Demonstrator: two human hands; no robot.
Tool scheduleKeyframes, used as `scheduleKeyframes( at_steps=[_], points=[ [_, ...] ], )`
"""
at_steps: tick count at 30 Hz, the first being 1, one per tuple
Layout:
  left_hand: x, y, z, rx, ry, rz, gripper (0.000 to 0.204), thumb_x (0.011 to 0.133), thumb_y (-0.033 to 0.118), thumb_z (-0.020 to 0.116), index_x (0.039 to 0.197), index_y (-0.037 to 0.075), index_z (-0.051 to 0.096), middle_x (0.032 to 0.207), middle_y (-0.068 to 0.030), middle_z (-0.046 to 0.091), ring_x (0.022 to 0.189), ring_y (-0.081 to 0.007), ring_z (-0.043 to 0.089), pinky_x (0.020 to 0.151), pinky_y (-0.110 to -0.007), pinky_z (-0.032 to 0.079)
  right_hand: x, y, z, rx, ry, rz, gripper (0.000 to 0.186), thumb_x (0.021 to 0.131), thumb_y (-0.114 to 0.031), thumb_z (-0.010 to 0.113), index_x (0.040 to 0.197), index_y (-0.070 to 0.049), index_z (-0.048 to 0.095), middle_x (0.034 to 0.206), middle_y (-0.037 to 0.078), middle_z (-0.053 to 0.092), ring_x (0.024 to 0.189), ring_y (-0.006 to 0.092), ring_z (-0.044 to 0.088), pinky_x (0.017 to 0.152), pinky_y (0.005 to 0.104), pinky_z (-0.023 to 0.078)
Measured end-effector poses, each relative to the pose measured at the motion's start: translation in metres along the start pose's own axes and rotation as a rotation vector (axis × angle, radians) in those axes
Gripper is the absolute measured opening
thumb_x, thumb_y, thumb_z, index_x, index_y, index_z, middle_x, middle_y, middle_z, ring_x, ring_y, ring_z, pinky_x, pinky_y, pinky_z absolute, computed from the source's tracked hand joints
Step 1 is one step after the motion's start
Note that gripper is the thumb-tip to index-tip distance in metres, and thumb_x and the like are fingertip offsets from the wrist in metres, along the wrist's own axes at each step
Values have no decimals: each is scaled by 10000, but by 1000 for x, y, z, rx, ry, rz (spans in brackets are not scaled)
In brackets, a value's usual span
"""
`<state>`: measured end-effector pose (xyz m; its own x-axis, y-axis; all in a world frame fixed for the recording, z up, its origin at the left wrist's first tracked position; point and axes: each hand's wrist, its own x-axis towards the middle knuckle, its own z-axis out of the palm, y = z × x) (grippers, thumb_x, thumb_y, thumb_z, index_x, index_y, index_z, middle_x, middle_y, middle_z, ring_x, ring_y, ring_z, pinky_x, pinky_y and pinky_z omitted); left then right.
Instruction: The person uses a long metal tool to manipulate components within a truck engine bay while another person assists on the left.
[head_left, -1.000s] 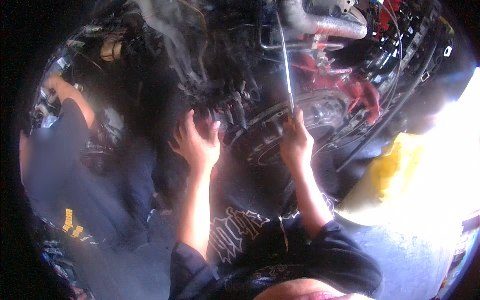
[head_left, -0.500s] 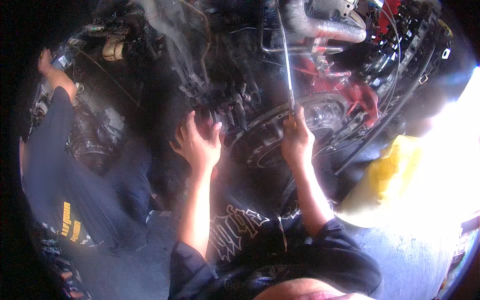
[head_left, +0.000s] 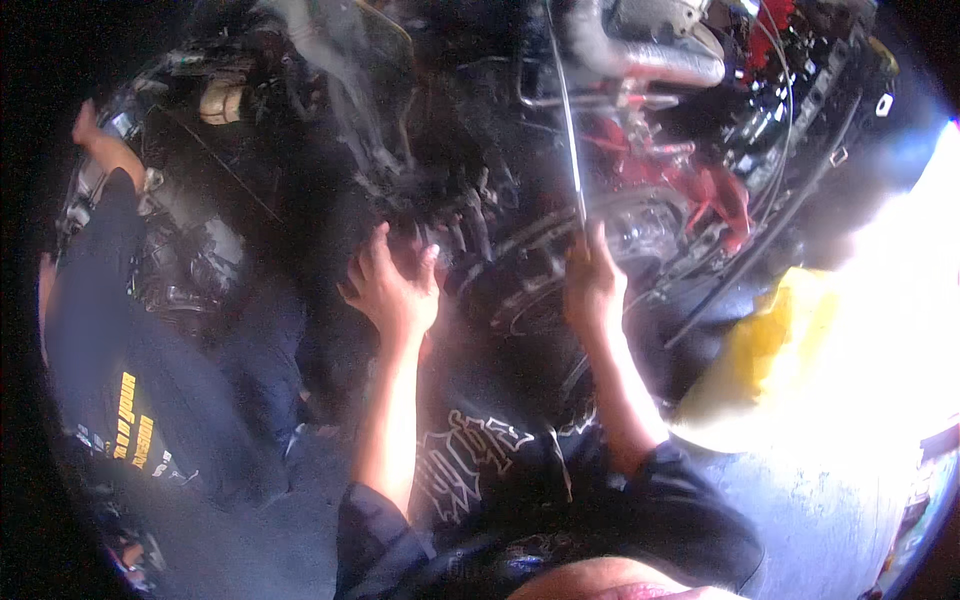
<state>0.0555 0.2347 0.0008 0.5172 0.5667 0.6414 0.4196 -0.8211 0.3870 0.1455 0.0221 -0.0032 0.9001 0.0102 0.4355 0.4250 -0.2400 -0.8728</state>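
Head view, ref = round black part (head_left: 645, 235): right hand (head_left: 597, 280) gripping lower end of long thin metal rod (head_left: 570, 120), in front of it; rod runs up past its far edge. Left hand (head_left: 395, 290) left of it, fingers and thumb apart, can't tell if holding anything. Red part (head_left: 724, 205) just right of it.
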Motion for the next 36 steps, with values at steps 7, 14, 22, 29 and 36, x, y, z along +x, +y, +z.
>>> scheduleKeyframes(
  at_steps=[7, 14, 22, 29, 36],
  points=[
    [-1, 7, -3, 1, 7, -2, 697, 814, 543, 642, 1345, 136, 450, 1335, -160, 493, 1291, -410, 383, 1001, -730, 193, -10, 24, 1, -104, -13, -173, 502, 911, -78, 568, 1395, -79, 434, 960, 268, 645, 906, 368, 676, 741, 366, 522],
    [1, 1, 0, -17, 11, 24, 700, 814, 527, 654, 1354, 137, 441, 1322, -161, 498, 1297, -403, 378, 1003, -731, 183, -3, 18, 6, -16, -79, 58, 515, 904, -30, 596, 1392, -129, 464, 1103, 166, 674, 915, 205, 669, 791, 312, 517],
    [2, 4, -1, -1, -3, -5, 730, 764, 515, 708, 1336, 134, 461, 1264, -171, 531, 1256, -401, 415, 997, -718, 213, 7, 34, 12, 34, -91, -13, 558, 884, -57, 589, 1413, -144, 434, 921, 234, 652, 844, 381, 669, 733, 381, 516],
    [3, 5, -2, 2, -5, 14, 724, 764, 499, 719, 1330, 123, 468, 1259, -181, 535, 1248, -410, 419, 1000, -712, 213, -3, 16, 0, -40, -34, -149, 538, 891, -69, 576, 1406, -143, 438, 940, 229, 648, 842, 414, 645, 724, 413, 506],
    [5, 6, -2, -20, -14, 15, 718, 774, 516, 702, 1332, 126, 474, 1287, -180, 527, 1267, -420, 403, 1010, -710, 202, -7, 26, 9, -46, -16, -112, 504, 901, -120, 582, 1388, -163, 458, 962, 219, 655, 853, 401, 656, 725, 434, 519]
  ],
)
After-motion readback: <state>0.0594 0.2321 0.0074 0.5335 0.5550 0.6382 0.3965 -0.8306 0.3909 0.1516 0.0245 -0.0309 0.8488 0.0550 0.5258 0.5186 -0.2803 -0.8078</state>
